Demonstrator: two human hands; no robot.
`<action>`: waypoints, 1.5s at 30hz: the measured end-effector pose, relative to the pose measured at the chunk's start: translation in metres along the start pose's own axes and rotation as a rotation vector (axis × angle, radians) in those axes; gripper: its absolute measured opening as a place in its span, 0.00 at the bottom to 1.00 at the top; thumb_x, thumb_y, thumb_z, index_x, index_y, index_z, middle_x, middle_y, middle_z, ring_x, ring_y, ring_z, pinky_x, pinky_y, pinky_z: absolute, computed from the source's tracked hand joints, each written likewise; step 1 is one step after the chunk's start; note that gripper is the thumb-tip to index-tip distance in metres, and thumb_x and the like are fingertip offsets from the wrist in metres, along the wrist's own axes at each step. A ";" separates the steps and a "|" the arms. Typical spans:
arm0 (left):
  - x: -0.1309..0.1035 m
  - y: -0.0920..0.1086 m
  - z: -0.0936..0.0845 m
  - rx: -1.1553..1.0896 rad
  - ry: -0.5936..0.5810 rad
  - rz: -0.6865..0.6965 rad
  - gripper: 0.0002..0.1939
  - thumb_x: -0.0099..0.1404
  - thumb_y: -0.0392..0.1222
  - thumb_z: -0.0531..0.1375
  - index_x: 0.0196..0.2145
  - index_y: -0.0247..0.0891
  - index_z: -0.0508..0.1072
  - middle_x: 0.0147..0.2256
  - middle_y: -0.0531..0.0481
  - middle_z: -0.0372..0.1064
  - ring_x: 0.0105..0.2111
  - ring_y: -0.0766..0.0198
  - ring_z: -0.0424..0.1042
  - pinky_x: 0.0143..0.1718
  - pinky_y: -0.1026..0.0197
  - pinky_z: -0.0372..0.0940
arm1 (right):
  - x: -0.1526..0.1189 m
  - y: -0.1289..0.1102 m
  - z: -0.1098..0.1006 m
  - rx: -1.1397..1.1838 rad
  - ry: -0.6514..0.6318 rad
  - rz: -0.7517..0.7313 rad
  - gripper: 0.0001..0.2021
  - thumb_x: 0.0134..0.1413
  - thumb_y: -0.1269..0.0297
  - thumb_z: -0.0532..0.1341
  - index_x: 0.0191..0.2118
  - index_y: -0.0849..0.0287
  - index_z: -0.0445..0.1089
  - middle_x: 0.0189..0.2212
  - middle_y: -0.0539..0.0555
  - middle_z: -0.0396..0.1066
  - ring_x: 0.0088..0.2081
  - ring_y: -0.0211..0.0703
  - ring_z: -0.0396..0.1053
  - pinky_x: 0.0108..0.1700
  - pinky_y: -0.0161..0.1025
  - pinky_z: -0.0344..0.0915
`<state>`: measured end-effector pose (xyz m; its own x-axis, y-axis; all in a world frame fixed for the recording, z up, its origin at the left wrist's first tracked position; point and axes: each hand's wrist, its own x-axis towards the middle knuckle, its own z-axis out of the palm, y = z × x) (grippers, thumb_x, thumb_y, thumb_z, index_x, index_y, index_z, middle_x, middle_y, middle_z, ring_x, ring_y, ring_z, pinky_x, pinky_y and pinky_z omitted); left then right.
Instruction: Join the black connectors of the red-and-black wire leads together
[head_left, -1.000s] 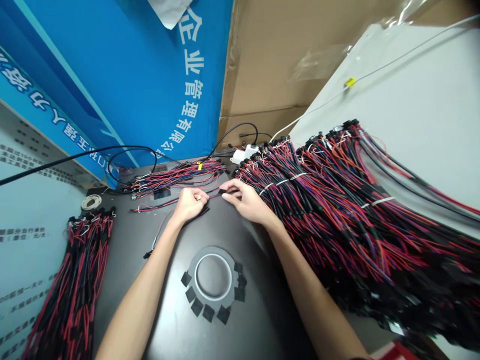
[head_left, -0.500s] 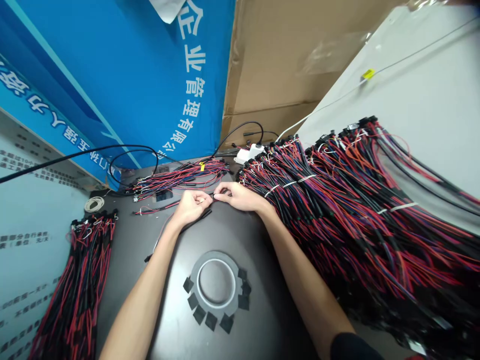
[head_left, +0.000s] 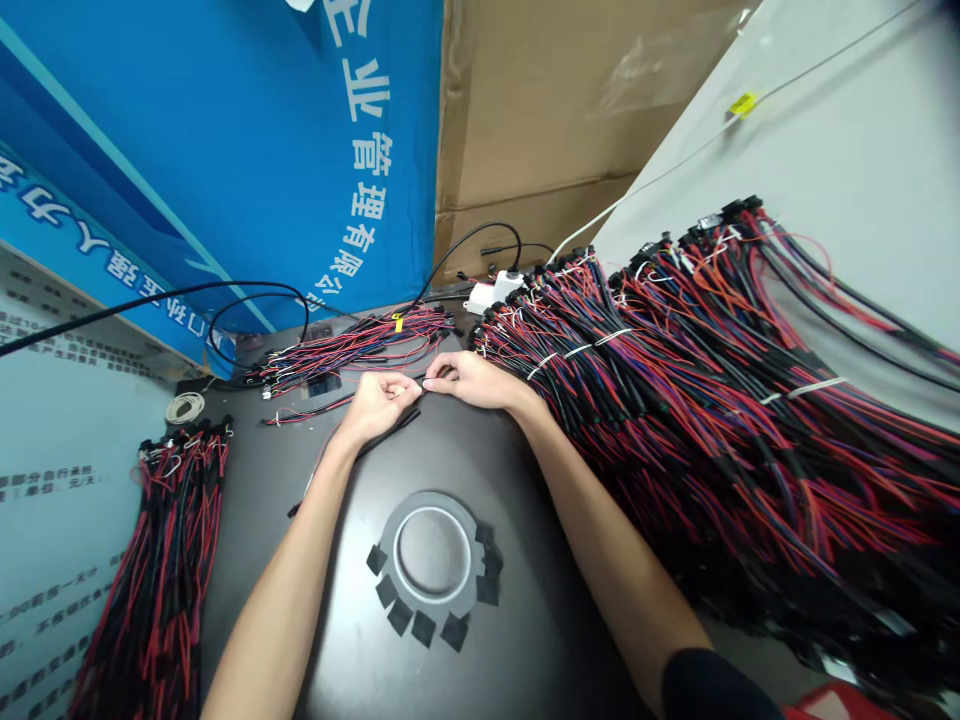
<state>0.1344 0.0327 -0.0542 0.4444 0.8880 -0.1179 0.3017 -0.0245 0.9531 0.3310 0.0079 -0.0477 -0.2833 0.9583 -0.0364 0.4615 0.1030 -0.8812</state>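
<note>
Black mat (head_left: 525, 620) carried the work. Left hand (head_left: 375, 405) and right hand (head_left: 472, 380) met at its far middle, fingertips almost touching. Both hands were curled shut, thumb against forefinger, on a thin wire (head_left: 330, 408); at the join itself the wire was too small to resolve. Red-black in colour, it ran leftward from the left hand, its long axis roughly level across the mat, bare end pointing at the small bundle (head_left: 352, 350) behind. A black lead (head_left: 390, 432) lay slanted under the left hand, touching the mat.

Relation of note: the wire sat between the two pinches, left hand on the long run, right hand on the short end. Both hands were equally near; the right forearm crossed the mat from the large pile (head_left: 712, 420), which lay just beside that arm. Tape roll (head_left: 433, 555) with cut black squares lay near the viewer, well apart from both hands. Another bundle (head_left: 165, 560) lay at far left
</note>
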 end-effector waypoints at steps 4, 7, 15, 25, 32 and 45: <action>0.000 0.001 0.000 -0.003 -0.003 -0.002 0.15 0.47 0.49 0.67 0.25 0.32 0.77 0.23 0.48 0.71 0.23 0.67 0.65 0.26 0.64 0.60 | 0.001 0.000 -0.001 0.014 -0.018 0.006 0.08 0.56 0.63 0.62 0.36 0.63 0.73 0.35 0.54 0.76 0.35 0.37 0.71 0.42 0.35 0.66; -0.001 0.003 0.000 0.004 -0.006 -0.013 0.15 0.47 0.49 0.67 0.25 0.32 0.77 0.23 0.49 0.71 0.23 0.68 0.64 0.26 0.65 0.60 | 0.001 -0.003 0.000 0.014 -0.012 0.023 0.07 0.56 0.64 0.62 0.36 0.63 0.73 0.34 0.54 0.75 0.34 0.37 0.71 0.42 0.34 0.66; -0.001 0.003 0.000 0.005 -0.014 0.003 0.16 0.47 0.51 0.67 0.25 0.32 0.77 0.22 0.50 0.69 0.22 0.69 0.62 0.25 0.65 0.57 | -0.001 0.002 0.003 0.031 0.011 -0.035 0.09 0.55 0.62 0.62 0.35 0.63 0.72 0.33 0.53 0.74 0.33 0.36 0.69 0.41 0.34 0.66; 0.000 0.002 0.001 0.001 0.004 0.005 0.16 0.47 0.51 0.67 0.24 0.32 0.77 0.22 0.50 0.70 0.22 0.69 0.62 0.25 0.65 0.57 | -0.004 0.002 0.010 0.033 0.090 -0.093 0.08 0.55 0.61 0.61 0.35 0.62 0.70 0.32 0.53 0.73 0.33 0.37 0.69 0.40 0.35 0.66; 0.002 -0.004 0.000 -0.012 0.026 0.004 0.15 0.47 0.50 0.67 0.25 0.32 0.77 0.22 0.49 0.71 0.22 0.68 0.63 0.26 0.65 0.57 | -0.004 0.007 0.020 0.030 0.204 -0.106 0.08 0.54 0.62 0.62 0.34 0.62 0.71 0.33 0.54 0.74 0.34 0.38 0.70 0.41 0.36 0.66; 0.004 -0.010 -0.001 -0.045 0.056 0.012 0.15 0.46 0.49 0.68 0.25 0.32 0.78 0.23 0.48 0.72 0.23 0.67 0.65 0.27 0.64 0.59 | -0.010 0.001 0.003 -0.118 0.128 -0.085 0.16 0.66 0.59 0.51 0.42 0.63 0.73 0.36 0.56 0.77 0.38 0.40 0.74 0.44 0.35 0.65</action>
<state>0.1323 0.0367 -0.0638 0.3993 0.9122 -0.0921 0.2578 -0.0154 0.9661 0.3315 -0.0026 -0.0495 -0.2201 0.9701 0.1026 0.5377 0.2085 -0.8170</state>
